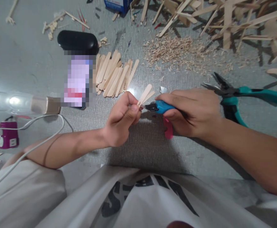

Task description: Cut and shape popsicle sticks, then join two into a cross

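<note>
Between thumb and fingers, my left hand (121, 120) pinches a couple of small wooden craft sticks (145, 94), their rounded ends fanned upward. My right hand (193, 110) is wrapped round a blue-handled cutter (163, 107) with dark jaws, which point left at the lower end of the sticks. Whether the jaws touch the wood I cannot tell. Below the cutter a pink piece (168, 128) shows, partly hidden by my right hand. Just above that hand lies a small shiny metal piece (163, 90). A bunch of craft sticks (114, 74) lies beyond my left hand.
Teal-handled pliers (233, 91) lie right of my right hand. Wood shavings (176, 52) and a heap of sticks (231, 25) are at the back right. A black case (78, 41), a blurred phone (78, 82), a clear bottle (22, 103) and a white cable (41, 117) are on the left.
</note>
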Available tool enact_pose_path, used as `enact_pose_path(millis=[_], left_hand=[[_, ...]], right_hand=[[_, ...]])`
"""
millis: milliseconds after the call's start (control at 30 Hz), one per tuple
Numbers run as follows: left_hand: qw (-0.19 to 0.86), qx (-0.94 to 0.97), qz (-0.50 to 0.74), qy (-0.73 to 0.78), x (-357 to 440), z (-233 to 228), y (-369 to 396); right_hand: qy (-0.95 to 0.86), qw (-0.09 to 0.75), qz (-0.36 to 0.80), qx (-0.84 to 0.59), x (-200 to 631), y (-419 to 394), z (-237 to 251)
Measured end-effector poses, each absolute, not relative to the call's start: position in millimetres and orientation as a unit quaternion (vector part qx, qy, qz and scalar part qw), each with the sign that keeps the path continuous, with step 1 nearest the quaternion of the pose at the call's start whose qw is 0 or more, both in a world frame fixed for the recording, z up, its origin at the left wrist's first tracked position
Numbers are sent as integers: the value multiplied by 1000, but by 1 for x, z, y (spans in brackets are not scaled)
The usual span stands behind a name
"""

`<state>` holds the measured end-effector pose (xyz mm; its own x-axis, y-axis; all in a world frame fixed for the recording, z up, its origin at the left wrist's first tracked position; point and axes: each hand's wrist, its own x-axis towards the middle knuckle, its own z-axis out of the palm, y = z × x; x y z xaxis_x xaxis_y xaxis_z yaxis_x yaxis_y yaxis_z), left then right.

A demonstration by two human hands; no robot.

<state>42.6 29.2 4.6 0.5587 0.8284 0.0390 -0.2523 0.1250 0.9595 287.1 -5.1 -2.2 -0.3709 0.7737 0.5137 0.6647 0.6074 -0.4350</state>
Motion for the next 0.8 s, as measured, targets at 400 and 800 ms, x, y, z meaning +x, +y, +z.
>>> enact_pose_path(millis=[400,800], left_hand=[[746,519,356,218,40,8,28],[706,571,364,208,39,4,30]], right_hand=[[-825,321,118,-450,286,-11,1],[-826,337,88,-444,284,-12,-1]])
